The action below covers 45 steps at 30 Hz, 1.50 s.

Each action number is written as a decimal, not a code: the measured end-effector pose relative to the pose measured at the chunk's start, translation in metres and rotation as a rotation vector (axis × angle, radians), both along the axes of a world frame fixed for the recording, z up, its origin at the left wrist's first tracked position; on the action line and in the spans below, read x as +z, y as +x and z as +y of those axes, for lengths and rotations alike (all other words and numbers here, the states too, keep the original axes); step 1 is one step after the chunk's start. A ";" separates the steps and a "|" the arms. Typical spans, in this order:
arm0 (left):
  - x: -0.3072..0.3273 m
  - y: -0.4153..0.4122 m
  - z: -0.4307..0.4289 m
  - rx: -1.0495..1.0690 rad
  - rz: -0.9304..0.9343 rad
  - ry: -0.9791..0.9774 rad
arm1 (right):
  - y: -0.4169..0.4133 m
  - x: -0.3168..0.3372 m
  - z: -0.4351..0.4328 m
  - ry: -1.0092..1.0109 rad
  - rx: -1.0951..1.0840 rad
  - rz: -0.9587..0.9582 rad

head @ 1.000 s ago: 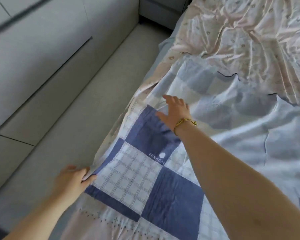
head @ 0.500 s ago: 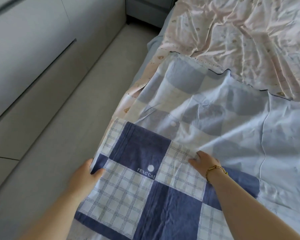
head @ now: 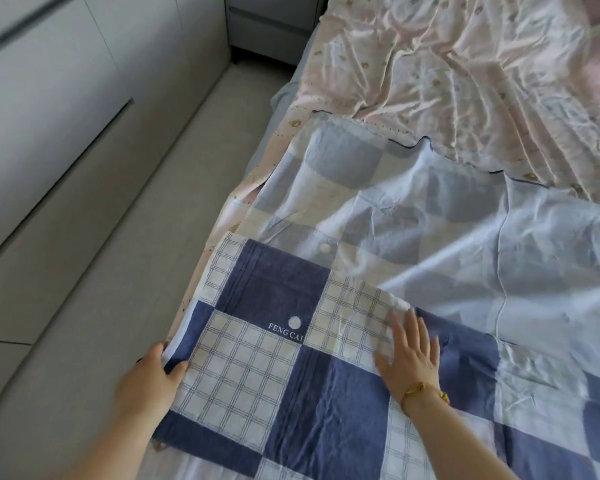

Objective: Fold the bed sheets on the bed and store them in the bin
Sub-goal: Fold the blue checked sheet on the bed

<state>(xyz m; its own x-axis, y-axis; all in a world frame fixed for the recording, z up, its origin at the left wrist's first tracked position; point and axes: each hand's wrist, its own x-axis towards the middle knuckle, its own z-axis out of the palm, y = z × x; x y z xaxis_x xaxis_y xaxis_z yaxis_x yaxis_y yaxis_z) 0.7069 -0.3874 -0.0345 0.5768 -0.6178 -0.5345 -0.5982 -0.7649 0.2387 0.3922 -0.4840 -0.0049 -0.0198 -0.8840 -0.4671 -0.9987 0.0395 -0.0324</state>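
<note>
A blue and white checked bed sheet [head: 278, 289] lies spread on the bed, its near part showing the dark patterned side and its far part the pale underside. My left hand [head: 149, 379] grips the sheet's left edge at the bedside, thumb on top. Flat on the patterned part lies my right hand [head: 411, 355], fingers straight and spread, a gold bracelet on the wrist. A crumpled pink printed sheet [head: 465, 71] covers the far part of the bed. No bin is in view.
A strip of light grey floor [head: 125, 237] runs along the bed's left side. Grey cabinet fronts [head: 49, 98] stand beyond it on the left. A grey nightstand [head: 271, 26] sits at the head of the bed.
My right hand drew back from the far fold toward me and now presses flat on the patterned part. The left hand kept its hold on the sheet's edge. The view shifted forward.
</note>
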 end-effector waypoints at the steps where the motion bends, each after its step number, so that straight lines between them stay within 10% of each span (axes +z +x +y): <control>1: 0.003 -0.004 0.009 0.009 -0.035 0.009 | -0.007 -0.002 0.019 0.044 0.033 0.024; 7: 0.005 -0.066 0.046 -0.449 -0.197 -0.245 | -0.064 -0.015 0.099 0.145 0.071 0.126; 13: 0.010 -0.178 0.041 -0.862 -0.015 0.099 | -0.111 -0.013 0.115 0.142 0.110 0.126; 27: 0.009 -0.426 0.009 -1.090 -0.024 0.145 | -0.429 -0.010 0.158 0.283 -0.514 0.109; 32: 0.000 -0.540 -0.001 -0.962 -0.019 0.043 | -0.533 -0.009 0.160 -0.059 -0.876 -0.007; 38: -0.001 -0.611 -0.062 -1.013 -0.097 -0.323 | -0.601 -0.009 0.155 -0.243 -1.239 -0.388; 45: -0.008 -0.643 -0.117 -0.986 -0.218 -0.241 | -0.617 -0.018 0.160 -0.205 -1.210 -0.445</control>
